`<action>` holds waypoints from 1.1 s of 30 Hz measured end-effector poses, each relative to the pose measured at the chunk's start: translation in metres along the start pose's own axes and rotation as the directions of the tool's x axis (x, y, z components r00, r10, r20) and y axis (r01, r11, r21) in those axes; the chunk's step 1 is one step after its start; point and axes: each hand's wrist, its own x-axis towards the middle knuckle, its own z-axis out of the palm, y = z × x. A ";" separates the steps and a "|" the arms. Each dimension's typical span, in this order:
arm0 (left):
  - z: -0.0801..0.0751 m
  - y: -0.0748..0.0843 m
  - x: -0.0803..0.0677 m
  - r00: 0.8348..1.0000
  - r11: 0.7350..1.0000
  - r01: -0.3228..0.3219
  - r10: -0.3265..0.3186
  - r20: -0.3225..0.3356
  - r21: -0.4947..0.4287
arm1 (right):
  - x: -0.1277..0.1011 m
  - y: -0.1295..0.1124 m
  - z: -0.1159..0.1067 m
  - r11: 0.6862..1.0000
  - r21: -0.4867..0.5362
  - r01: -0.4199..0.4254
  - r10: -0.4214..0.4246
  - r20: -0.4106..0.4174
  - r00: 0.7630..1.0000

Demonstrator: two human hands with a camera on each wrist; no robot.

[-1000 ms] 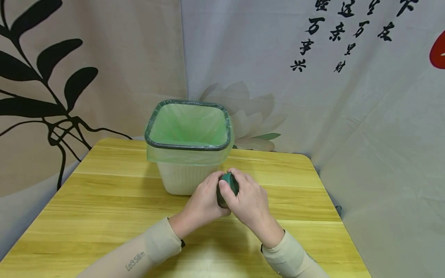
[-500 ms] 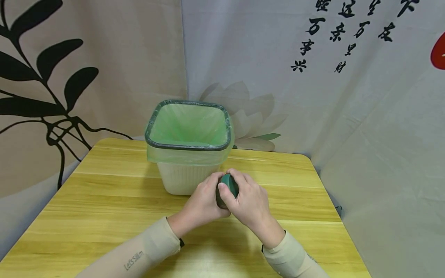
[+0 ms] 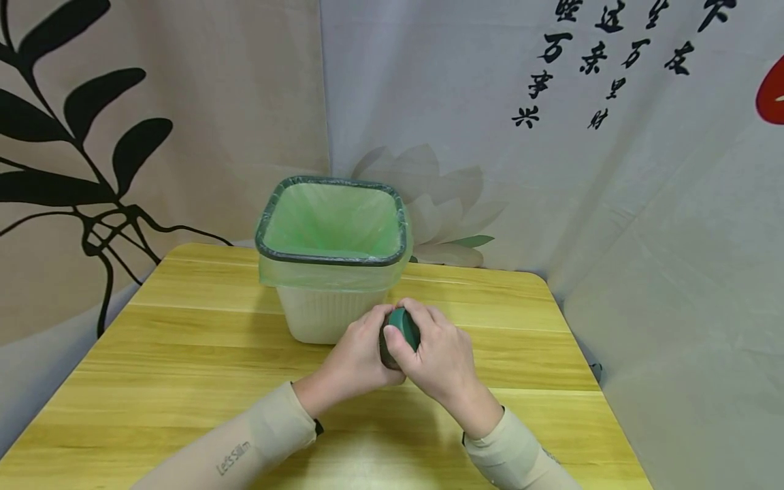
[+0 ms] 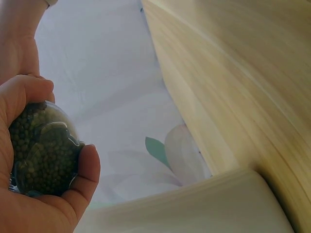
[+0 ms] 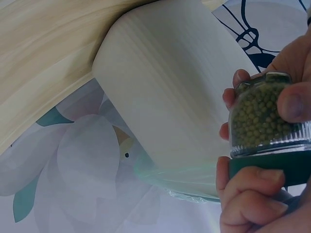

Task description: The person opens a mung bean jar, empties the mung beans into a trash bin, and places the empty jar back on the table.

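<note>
A small clear jar of green beans (image 5: 261,118) with a dark green lid (image 3: 402,328) is held over the wooden table (image 3: 184,354), just in front of the bin. My left hand (image 3: 361,354) grips the jar's body (image 4: 43,150), fingers curled round it. My right hand (image 3: 437,357) grips the lid (image 5: 272,167) from the right, its fingers wrapped over the rim. In the head view the hands hide most of the jar.
A white bin (image 3: 327,313) with a green bag liner (image 3: 333,221) and dark rim stands at the table's back centre, touching distance from the hands. Printed cloth backdrops (image 3: 551,170) hang close behind and to the right. The table's right edge (image 3: 603,395) lies near my right sleeve.
Both hands stay on the jar in the same place; the right hand's grip on the lid has shifted only slightly.
</note>
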 end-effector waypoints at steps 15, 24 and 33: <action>0.001 0.000 0.000 1.000 1.000 -0.001 0.001 -0.006 0.005 | 0.000 0.001 0.000 1.000 -0.008 0.025 -0.025 -0.009 1.000; 0.002 -0.001 0.000 1.000 1.000 0.001 -0.001 -0.023 0.009 | -0.001 0.000 0.000 1.000 -0.025 0.008 -0.008 0.003 1.000; 0.007 -0.005 -0.002 0.995 0.996 -0.053 0.059 -0.077 0.072 | -0.002 -0.004 -0.002 0.997 -0.017 -0.076 0.077 0.052 0.996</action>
